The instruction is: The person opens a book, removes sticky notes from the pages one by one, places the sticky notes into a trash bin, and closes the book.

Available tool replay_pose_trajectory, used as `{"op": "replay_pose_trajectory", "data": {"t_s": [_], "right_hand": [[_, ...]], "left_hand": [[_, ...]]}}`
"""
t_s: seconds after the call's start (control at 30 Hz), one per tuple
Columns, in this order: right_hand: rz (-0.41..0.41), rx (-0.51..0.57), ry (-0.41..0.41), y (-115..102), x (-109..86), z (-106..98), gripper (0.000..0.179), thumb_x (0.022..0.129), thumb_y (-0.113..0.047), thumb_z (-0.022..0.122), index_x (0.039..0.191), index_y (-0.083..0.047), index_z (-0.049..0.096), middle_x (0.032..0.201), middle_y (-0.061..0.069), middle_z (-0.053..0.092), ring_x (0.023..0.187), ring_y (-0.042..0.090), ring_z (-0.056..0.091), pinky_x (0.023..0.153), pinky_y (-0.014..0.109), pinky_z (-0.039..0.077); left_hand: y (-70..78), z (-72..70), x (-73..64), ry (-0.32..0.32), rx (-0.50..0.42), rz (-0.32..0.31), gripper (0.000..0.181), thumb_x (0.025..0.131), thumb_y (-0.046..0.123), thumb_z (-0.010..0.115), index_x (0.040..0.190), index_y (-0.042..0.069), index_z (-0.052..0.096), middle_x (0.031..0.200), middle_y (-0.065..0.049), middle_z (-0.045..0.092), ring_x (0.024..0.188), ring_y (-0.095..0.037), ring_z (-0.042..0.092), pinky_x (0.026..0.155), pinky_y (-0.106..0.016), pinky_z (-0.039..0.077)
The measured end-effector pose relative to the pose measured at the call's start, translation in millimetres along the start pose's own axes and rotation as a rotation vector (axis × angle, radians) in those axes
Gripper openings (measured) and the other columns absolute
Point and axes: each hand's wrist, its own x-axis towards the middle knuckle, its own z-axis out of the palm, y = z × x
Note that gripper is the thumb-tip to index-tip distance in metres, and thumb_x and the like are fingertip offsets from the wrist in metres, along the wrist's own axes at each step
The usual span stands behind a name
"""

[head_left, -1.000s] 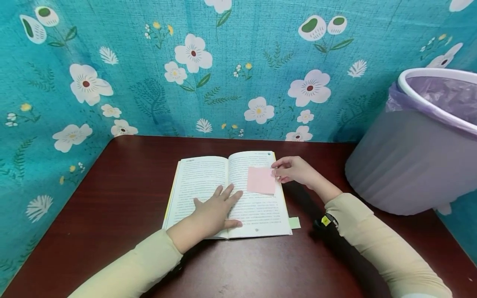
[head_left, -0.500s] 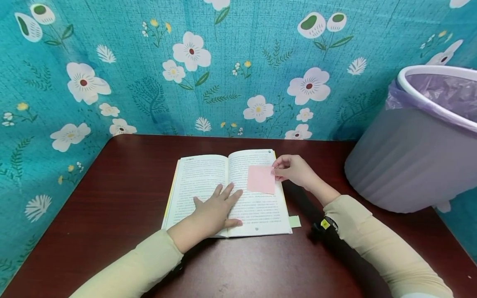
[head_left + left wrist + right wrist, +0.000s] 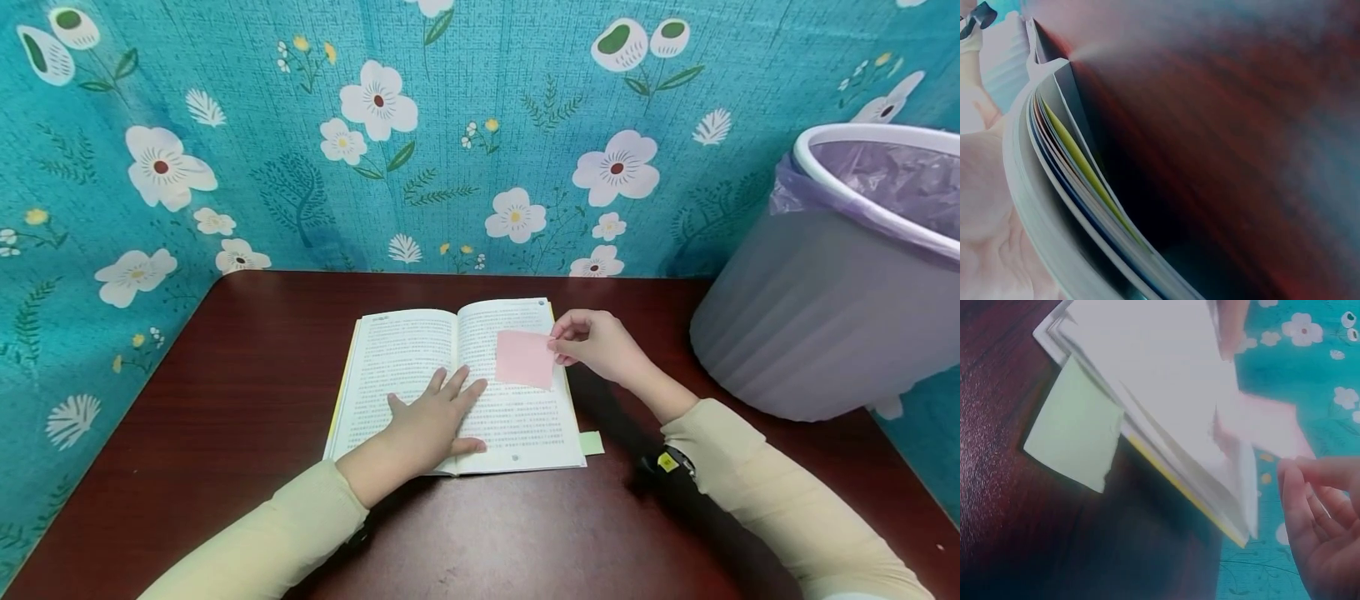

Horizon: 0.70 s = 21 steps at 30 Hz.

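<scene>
An open book (image 3: 405, 350) with printed pages lies on the dark table. My left hand (image 3: 431, 425) rests with spread fingers across its lower middle, over the fold between the pages. Between thumb and forefinger, my right hand (image 3: 592, 343) pinches the right edge of a square pink sticky note (image 3: 522, 358) over the upper right page. In the right wrist view the pink note (image 3: 1266, 422) stretches from the page to the fingertips. A pale green sticky note (image 3: 592, 442) juts out from the book's lower right edge. The left wrist view shows the book's curved page edges (image 3: 1085, 181) beside the palm.
A grey bin (image 3: 817, 308) with a purple liner stands at the table's right side. Behind the dark red-brown table (image 3: 247, 375) hangs a teal flowered cloth (image 3: 450, 125). Dark wrist straps sit at both sleeves.
The pink note stays in the right hand's pinch at almost the same spot, its right corner slightly raised. The left hand stays on the book. The head view shifts slightly.
</scene>
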Motion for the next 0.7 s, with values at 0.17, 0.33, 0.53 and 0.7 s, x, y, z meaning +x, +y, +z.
{"op": "replay_pose_trajectory", "data": {"t_s": [0.17,0.33,0.53,0.7], "right_hand": [[-0.009,0.033,0.048,-3,-7.0,-13,0.013,0.094,-0.003,0.074,0.102,0.006,0.069,0.087,0.019,0.07,0.073,0.03,0.07,0.067,0.027,0.06],[0.01,0.075,0.083,1,-12.6,-27,0.017,0.094,-0.004,0.074,0.105,0.008,0.068,0.09,0.019,0.07,0.073,0.028,0.071,0.068,0.029,0.061],[0.026,0.067,0.106,0,-21.9,-47,0.02,0.094,-0.006,0.075,0.105,0.008,0.067,0.091,0.019,0.071,0.073,0.03,0.072,0.068,0.03,0.061],[0.018,0.081,0.107,-6,-37.9,-66,0.025,0.094,-0.008,0.075,0.107,0.011,0.065,0.09,0.019,0.071,0.068,0.02,0.072,0.068,0.031,0.061]], "left_hand": [[-0.5,-1.0,-0.9,-0.003,-0.008,-0.001,0.084,0.092,0.055,0.068,0.161,0.018,0.037,0.168,-0.011,0.024,0.152,-0.04,0.021,0.09,-0.089,0.028],[0.7,-2.8,-3.2,-0.004,-0.019,-0.001,0.082,0.092,0.053,0.069,0.16,0.017,0.038,0.167,-0.012,0.026,0.152,-0.04,0.023,0.09,-0.089,0.027],[1.0,-2.5,-3.5,-0.004,-0.031,0.004,0.082,0.092,0.052,0.069,0.16,0.017,0.038,0.167,-0.013,0.026,0.152,-0.041,0.022,0.089,-0.089,0.026],[1.6,-3.9,-4.5,0.0,-0.028,0.008,0.082,0.093,0.053,0.068,0.16,0.017,0.038,0.167,-0.013,0.026,0.152,-0.041,0.023,0.09,-0.089,0.027]]}}
